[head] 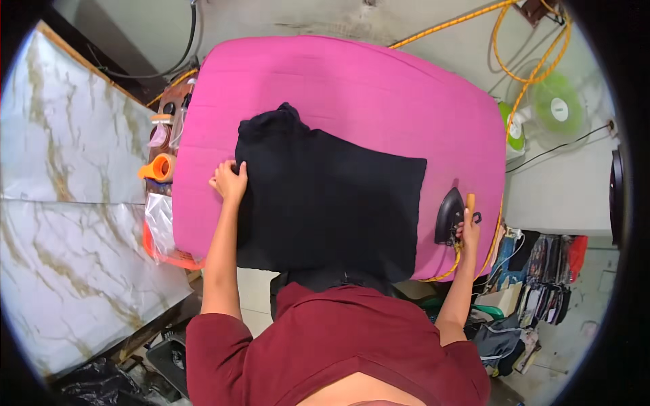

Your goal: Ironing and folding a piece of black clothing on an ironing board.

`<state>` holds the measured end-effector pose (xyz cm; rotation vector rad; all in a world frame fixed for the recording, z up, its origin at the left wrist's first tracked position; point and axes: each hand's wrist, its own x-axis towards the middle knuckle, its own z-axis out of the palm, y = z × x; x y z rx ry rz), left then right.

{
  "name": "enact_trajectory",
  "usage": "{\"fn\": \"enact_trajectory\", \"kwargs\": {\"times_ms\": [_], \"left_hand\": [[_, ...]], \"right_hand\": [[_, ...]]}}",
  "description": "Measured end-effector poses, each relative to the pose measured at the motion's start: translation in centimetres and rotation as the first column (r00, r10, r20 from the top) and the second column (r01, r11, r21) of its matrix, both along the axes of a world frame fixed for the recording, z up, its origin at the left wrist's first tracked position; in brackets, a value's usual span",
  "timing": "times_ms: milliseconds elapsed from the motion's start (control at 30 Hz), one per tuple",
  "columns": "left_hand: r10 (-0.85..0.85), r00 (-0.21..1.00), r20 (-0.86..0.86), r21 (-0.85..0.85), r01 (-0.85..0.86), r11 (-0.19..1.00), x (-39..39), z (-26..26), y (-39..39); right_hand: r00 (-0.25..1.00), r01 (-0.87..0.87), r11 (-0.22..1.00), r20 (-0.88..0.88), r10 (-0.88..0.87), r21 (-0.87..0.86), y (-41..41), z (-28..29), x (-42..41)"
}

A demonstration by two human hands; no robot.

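Observation:
A black cloth garment [330,203] lies spread on a pink-covered ironing table [396,111], bunched at its upper left corner. My left hand [231,180] pinches the garment's left edge between thumb and fingers. At the table's right side, my right hand [468,233] is closed around the wooden handle of an electric iron [449,218]. The iron's dark soleplate shows to the left of the handle, apart from the garment's right edge. From its rear runs a yellow cord [454,266].
Left of the table stand an orange tape dispenser or roll [161,167] and a red plastic basket [185,260]. A green fan [558,106] is at the upper right, below looped yellow cord [500,40]. Folded clothes [548,259] are stacked at the right.

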<state>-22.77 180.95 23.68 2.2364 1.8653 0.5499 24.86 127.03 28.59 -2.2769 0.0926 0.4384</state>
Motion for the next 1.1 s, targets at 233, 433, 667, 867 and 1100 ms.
{"fn": "enact_trajectory", "kwargs": {"times_ms": [233, 433, 667, 867, 1100], "left_hand": [[0.14, 0.934, 0.33, -0.335, -0.023, 0.942, -1.1, -0.1, 2.6], [0.12, 0.973, 0.196, -0.313, -0.054, 0.948, -0.1, 0.8, 2.2], [0.113, 0.968, 0.225, -0.245, -0.056, 0.968, -1.3, 2.3, 1.0], [0.174, 0.984, -0.045, 0.173, -0.164, 0.971, -4.2, 2.0, -5.9], [0.216, 0.936, -0.277, 0.208, -0.161, 0.965, -8.2, -1.9, -16.0]], "right_hand": [[0.969, -0.246, 0.969, -0.025, 0.246, -0.003, 12.2, 6.7, -12.0], [0.535, -0.833, 0.537, 0.055, 0.843, -0.133, 27.9, 3.8, -20.5], [0.375, -0.92, 0.39, 0.243, 0.895, -0.018, 46.8, 4.6, -30.5], [0.319, -0.941, 0.298, 0.133, 0.938, 0.161, 55.2, 4.4, -31.6], [0.237, -0.971, 0.238, -0.05, 0.97, 0.01, 55.2, 4.9, -31.3]]}}
